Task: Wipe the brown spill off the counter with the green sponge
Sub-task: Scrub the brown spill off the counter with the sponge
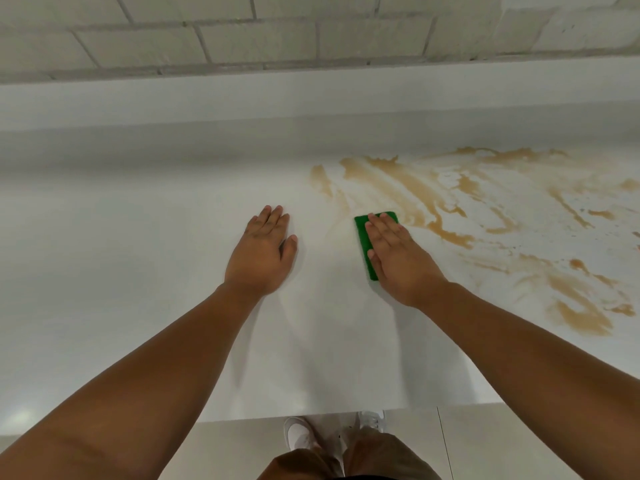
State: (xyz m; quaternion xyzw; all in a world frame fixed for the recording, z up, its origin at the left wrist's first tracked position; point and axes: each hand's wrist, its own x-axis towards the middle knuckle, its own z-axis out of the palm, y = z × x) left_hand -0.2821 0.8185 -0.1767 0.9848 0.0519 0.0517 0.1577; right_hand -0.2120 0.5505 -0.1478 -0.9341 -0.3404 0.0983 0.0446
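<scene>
Wiping is under way. The right hand (394,258) lies flat, fingers straight, pressing the green sponge (367,242) onto the white desk (138,271) just right of frame centre, at the left edge of the brown spill (450,202). The left hand (265,252) rests spread and flat beside it, holding nothing. Most of the spill fills the right of the frame – the next stroke likely needs to sweep rightward through it.
</scene>
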